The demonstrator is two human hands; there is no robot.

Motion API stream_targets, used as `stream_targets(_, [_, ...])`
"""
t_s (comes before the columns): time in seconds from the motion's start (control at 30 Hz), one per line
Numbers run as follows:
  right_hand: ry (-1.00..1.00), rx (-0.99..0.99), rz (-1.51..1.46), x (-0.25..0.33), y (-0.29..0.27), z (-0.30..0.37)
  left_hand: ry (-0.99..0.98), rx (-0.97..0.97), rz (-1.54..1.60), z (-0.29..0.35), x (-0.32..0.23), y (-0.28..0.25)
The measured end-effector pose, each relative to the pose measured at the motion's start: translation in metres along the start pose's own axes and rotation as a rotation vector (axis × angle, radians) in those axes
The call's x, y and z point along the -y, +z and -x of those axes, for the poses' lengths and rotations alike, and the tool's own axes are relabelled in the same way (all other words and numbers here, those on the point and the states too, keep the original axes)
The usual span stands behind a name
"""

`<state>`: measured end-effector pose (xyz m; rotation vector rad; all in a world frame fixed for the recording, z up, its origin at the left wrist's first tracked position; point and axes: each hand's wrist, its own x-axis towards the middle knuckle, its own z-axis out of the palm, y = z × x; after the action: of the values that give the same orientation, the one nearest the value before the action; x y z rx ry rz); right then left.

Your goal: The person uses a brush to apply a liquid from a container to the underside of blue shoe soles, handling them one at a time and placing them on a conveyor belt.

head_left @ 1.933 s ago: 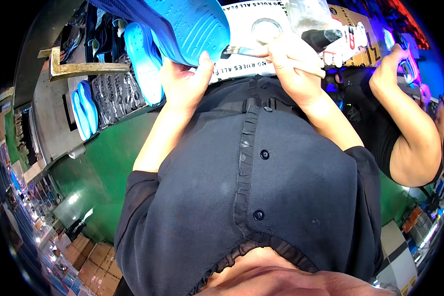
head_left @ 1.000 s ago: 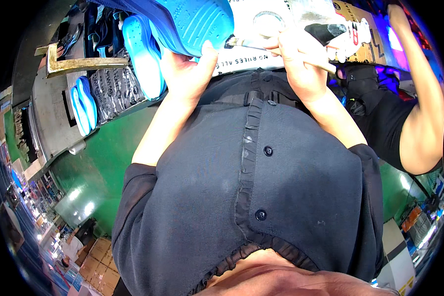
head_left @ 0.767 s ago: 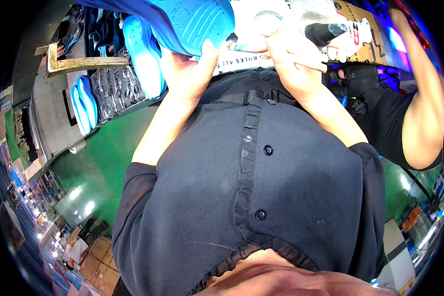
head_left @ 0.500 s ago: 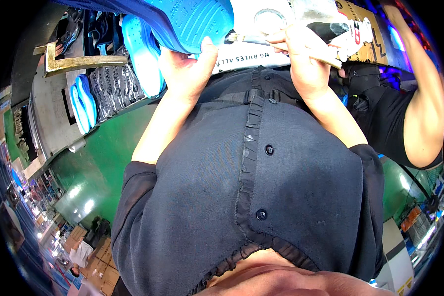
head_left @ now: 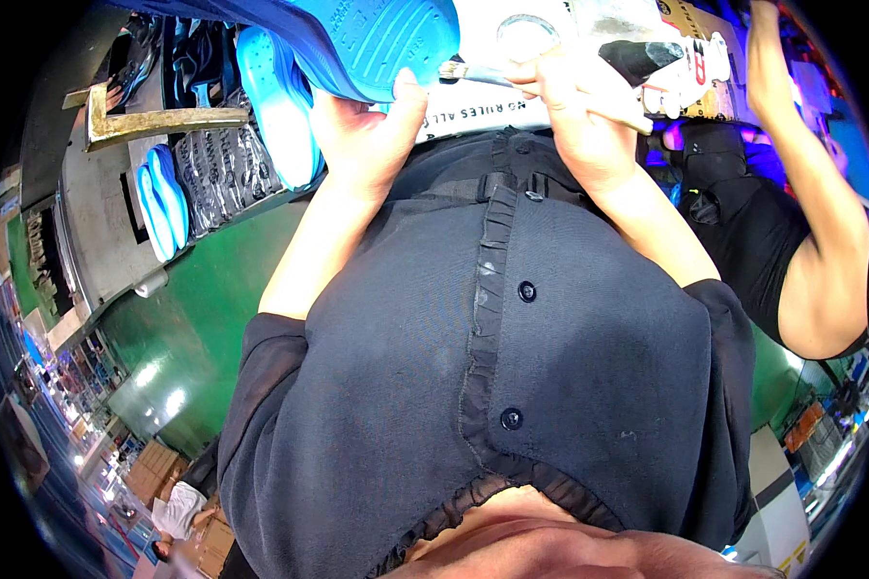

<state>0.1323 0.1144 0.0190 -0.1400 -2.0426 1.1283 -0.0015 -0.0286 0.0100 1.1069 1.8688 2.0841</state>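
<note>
At the top of the view, my left hand (head_left: pixel 377 130) is closed round the rounded end of a blue slipper (head_left: pixel 391 43), thumb along its edge. The slipper's textured light-blue face shows, with a darker blue part beside it; its far end runs out of view. My right hand (head_left: pixel 584 111) grips a brush (head_left: pixel 483 73) with a pale handle. The bristles point left, close to the slipper's rounded end; whether they touch it I cannot tell. A white surface with printing (head_left: pixel 483 111) lies beneath both hands, with a round dish (head_left: pixel 528 37) beyond the brush.
Light-blue sole-shaped pieces (head_left: pixel 278 116) stand left of my left hand; a smaller pair (head_left: pixel 162 205) lies beside black plastic wrap (head_left: pixel 224 174). An L-shaped metal bar (head_left: pixel 164 124) juts out there. A black tapered object (head_left: pixel 642 60) lies right. A co-worker's arm (head_left: pixel 792 125) is close on the right.
My right hand has shifted slightly left and down, and the brush has turned so its bristles show paler. My left hand and the slipper stay nearly still. The co-worker's arm has moved.
</note>
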Motion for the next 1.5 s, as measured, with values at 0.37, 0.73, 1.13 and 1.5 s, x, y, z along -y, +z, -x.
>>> stream_targets(0.37, [-0.005, -0.037, 0.052, -0.007, -0.016, 0.007, 0.054, 0.054, -0.077, -0.001, 0.006, -0.005])
stream_targets(0.73, [0.084, -0.197, -0.017, -0.03, -0.026, 0.022, 0.408, -0.161, 0.034, -0.089, -0.08, -0.019])
stream_targets(1.13, [0.215, -0.249, -0.042, -0.019, -0.05, 0.025, -0.074, 0.202, -0.075, -0.346, -0.112, 0.062])
stream_targets(1.5, [0.343, -0.253, -0.135, -0.033, -0.06, 0.028, 0.332, 0.176, -0.569, -0.36, -0.111, 0.121])
